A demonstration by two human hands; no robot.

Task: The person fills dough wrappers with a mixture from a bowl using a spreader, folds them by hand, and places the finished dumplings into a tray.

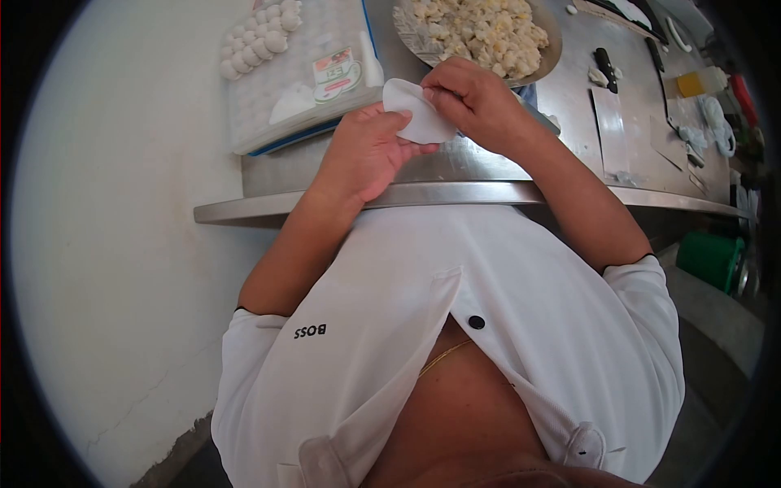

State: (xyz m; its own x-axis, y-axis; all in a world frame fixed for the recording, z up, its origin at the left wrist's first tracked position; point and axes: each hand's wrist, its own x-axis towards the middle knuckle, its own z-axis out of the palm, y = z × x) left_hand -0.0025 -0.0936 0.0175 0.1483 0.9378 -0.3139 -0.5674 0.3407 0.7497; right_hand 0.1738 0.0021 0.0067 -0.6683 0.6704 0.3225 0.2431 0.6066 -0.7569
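Observation:
A thin, round white dough wrapper (419,115) is held between my two hands above the near side of the steel table. My left hand (366,146) supports it from the left, thumb on top and fingers beneath. At its upper right edge, my right hand (468,102) pinches the wrapper between thumb and fingers. Just beyond my right hand sits a round metal bowl (551,61) of pale, chunky filling (480,32). Rows of white dough balls or dumplings (259,41) lie on a clear plastic box (305,69) to the left of my hands.
A wide knife (606,118) with a black handle lies on the steel table (569,154) at right. Farther right are a bottle of yellow liquid (701,82) and several tools. The wall (122,203) borders the left side. A green bin (709,260) stands at lower right.

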